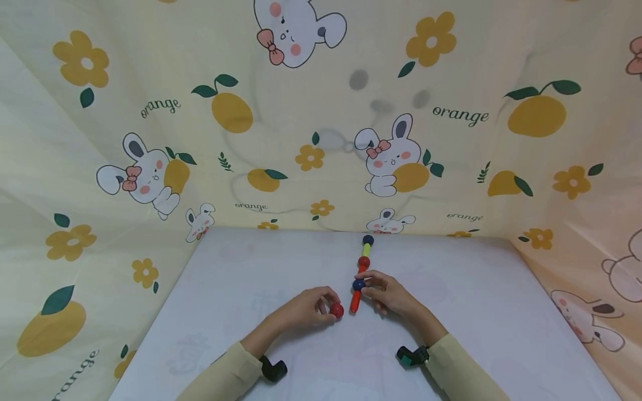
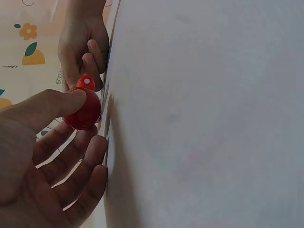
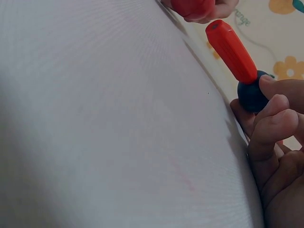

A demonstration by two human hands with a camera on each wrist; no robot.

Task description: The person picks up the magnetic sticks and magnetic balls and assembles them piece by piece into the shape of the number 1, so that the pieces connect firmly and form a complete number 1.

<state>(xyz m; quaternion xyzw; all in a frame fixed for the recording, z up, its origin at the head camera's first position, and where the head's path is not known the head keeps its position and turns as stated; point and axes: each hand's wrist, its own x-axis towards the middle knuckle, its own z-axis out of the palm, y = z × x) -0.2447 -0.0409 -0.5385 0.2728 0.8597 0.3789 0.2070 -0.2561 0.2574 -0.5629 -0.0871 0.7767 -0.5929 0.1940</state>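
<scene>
A chain of balls and rods runs away from me along the white table: a dark blue ball (image 1: 368, 240) at the far end, a yellow-green rod (image 1: 366, 250), a red ball (image 1: 364, 262), a red rod mostly behind fingers, a nearer blue ball (image 1: 358, 284) and a red rod (image 1: 355, 302) at the near end. My right hand (image 1: 393, 295) pinches the nearer blue ball between thumb and fingers. Between thumb and fingertips, my left hand (image 1: 312, 308) holds a loose red ball (image 2: 84, 110). In the head view, a small gap separates that ball from the near red rod (image 3: 231, 51).
The white table (image 1: 225, 267) meets a patterned cloth backdrop (image 1: 301, 111) with rabbits and oranges behind and at both sides. Black wrist cameras sit on the left wrist (image 1: 273, 369) and the right wrist (image 1: 412, 356).
</scene>
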